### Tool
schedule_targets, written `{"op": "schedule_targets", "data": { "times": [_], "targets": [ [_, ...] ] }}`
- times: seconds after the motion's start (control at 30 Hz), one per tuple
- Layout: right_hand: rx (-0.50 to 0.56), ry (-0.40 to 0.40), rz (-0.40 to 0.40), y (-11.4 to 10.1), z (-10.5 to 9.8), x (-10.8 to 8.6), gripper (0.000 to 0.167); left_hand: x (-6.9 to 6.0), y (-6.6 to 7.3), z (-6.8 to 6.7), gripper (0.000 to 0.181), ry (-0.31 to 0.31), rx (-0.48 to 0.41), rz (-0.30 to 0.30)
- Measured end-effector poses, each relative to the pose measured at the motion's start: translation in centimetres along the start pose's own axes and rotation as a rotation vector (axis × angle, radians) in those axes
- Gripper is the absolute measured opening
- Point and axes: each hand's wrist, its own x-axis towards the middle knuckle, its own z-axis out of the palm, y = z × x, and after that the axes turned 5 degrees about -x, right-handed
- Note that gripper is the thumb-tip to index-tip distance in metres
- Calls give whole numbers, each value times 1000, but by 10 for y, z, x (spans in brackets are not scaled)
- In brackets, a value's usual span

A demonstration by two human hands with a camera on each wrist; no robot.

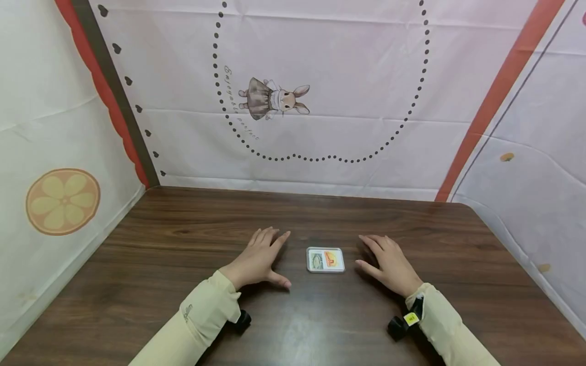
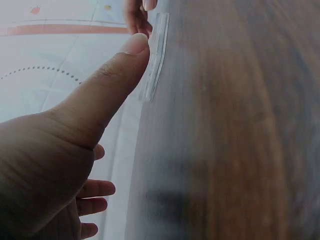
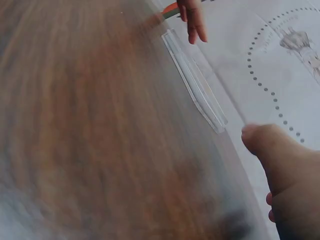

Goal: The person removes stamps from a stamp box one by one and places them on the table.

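Observation:
A small flat clear plastic case (image 1: 325, 260) lies on the dark wood table, a green picture and an orange-yellow picture showing through its top. To its left is my left hand (image 1: 261, 259), fingers spread and thumb pointing toward the case without touching it. My right hand (image 1: 386, 262) hovers or rests on the other side, fingers loosely extended, also apart from the case. Seen edge-on in the left wrist view, the case (image 2: 157, 57) appears beyond my thumb. The right wrist view shows the case's clear edge (image 3: 195, 82) between both hands.
The wood table (image 1: 206, 218) has rounded far corners. White printed cloth (image 1: 348, 91) with a rabbit figure hangs behind it, and more cloth encloses both sides. A black wrist camera (image 1: 397, 328) sits under the right cuff, another (image 1: 241, 322) under the left.

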Motion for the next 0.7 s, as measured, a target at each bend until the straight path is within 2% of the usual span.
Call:
{"op": "schedule_targets", "data": {
  "times": [0.2,0.33,0.47,0.7],
  "targets": [
    [-49,37,-51,-5,-7,4,60,3,5,2,115,7,9,22],
    [-80,46,-70,-11,-10,6,59,3,6,3,107,50,42,43],
    [-85,36,-69,-14,-12,7,57,5,7,5,98,91,69,65],
    [-77,5,-68,-20,-13,8,49,8,10,8,89,92,57,84]
  ]
}}
